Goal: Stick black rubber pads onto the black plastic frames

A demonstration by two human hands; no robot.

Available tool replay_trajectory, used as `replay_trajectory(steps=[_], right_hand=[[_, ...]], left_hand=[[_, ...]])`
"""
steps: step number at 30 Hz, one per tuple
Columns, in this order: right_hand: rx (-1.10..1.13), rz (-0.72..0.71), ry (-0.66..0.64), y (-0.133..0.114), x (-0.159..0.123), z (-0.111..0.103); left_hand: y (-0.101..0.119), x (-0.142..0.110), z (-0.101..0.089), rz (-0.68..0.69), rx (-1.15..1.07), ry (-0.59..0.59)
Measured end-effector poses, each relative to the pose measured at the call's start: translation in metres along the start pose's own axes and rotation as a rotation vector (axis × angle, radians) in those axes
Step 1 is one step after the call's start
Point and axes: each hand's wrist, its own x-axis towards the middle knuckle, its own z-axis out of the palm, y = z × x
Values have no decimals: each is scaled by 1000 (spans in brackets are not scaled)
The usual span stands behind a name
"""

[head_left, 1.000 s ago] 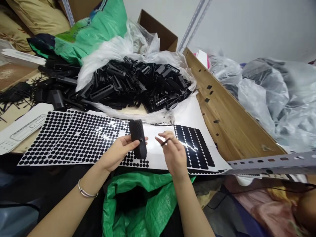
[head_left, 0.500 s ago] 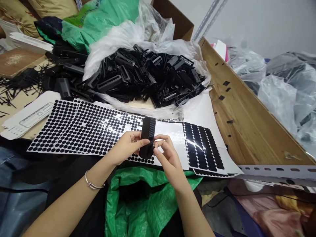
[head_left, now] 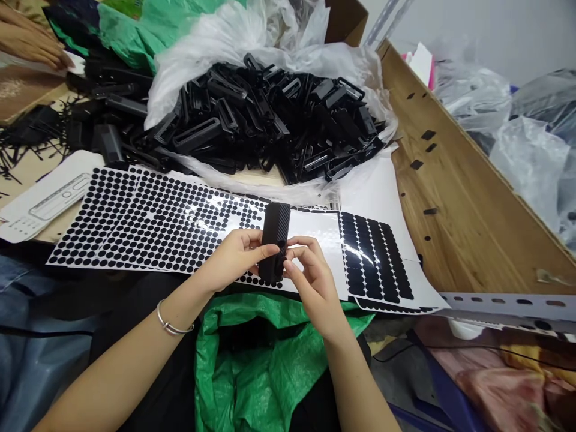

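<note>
My left hand (head_left: 238,255) is closed on a black plastic piece (head_left: 275,231), long and narrow with a ribbed, carbon-look face. The thumb lies across its front and the piece stands nearly upright. My right hand (head_left: 312,273) is at its lower right edge, thumb and fingertips pinched together; what they hold is too small to make out. Under both hands lie a sheet of round black stickers (head_left: 148,228) and, to the right, a sheet of longer black stickers (head_left: 373,258). A green woven sack (head_left: 252,372) gapes open below, between my forearms.
Many similar black pieces (head_left: 270,120) are heaped behind on a white plastic bag (head_left: 202,48). A wooden side board (head_left: 450,180) with stickers on it bounds the right. At left lie a white printed card (head_left: 54,192) and black strips. A co-worker's hand (head_left: 36,45) is at upper left.
The view has shifted slightly, so the heap and sheets sit higher. Both hands keep their place on the black piece. A co-worker's hand has come into view at upper left.
</note>
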Motion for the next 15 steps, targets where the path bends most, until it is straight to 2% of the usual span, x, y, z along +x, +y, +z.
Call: replay_trajectory(steps=[15], right_hand=[[-66, -55, 93, 4, 0, 5]], left_hand=[[1, -1, 0, -11, -5, 36]])
